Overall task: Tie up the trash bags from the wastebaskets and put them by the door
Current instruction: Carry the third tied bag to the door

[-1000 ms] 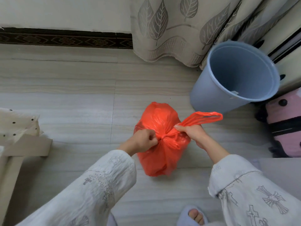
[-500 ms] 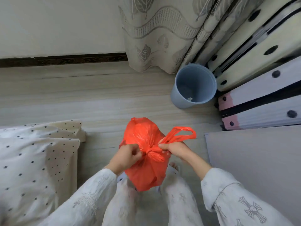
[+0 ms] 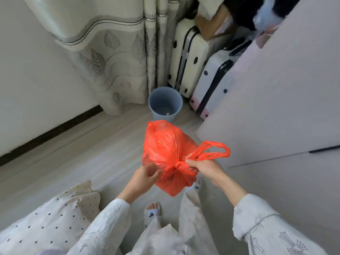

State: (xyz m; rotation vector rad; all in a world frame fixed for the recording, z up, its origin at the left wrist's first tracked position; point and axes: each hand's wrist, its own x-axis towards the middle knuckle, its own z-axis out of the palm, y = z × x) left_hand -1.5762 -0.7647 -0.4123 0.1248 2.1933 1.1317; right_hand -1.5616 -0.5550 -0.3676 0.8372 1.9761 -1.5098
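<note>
An orange-red trash bag point(image 3: 165, 146) hangs in the air in front of me, knotted at its neck. My right hand point(image 3: 202, 167) grips the bag's handle loop just right of the knot. My left hand point(image 3: 145, 176) pinches the plastic on the knot's left side. The loop sticks out to the right. A blue-grey wastebasket point(image 3: 164, 103) stands on the floor beyond the bag, with no liner in it and a small scrap at its bottom.
A leaf-patterned curtain point(image 3: 110, 57) hangs behind the wastebasket. Two dotted suitcases point(image 3: 189, 57) stand in the corner on the right. A pale cabinet door point(image 3: 279, 100) fills the right side. Dotted bedding point(image 3: 46, 223) lies at lower left. My slippered feet are below.
I have risen from a crouch, and the bag has come up off the floor with both hands on it. The wastebasket now looks farther away.
</note>
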